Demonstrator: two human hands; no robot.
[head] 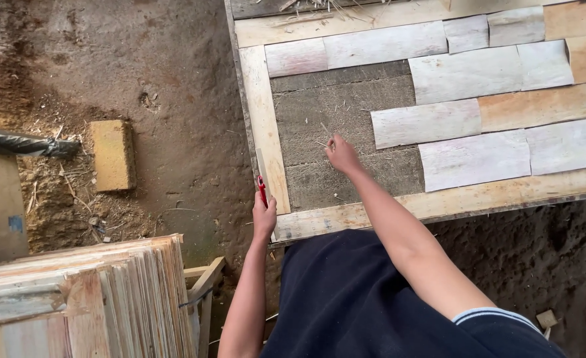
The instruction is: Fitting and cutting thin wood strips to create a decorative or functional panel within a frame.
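My left hand (264, 217) is closed around a small red tool (262, 188) at the near left corner of a wooden frame (264, 119). My right hand (341, 154) reaches over the frame and pinches a thin straw-like sliver on the grey fibrous board (326, 106) inside it. Pale and orange thin wood slats (473, 159) lie in overlapping rows across the right part of the board, just right of my right hand.
A stack of thin wood sheets (87, 298) stands at the lower left. A yellowish block (113, 154) lies on the dirt floor (173, 79) to the left, beside a black plastic roll (14, 142). My dark clothing fills the bottom centre.
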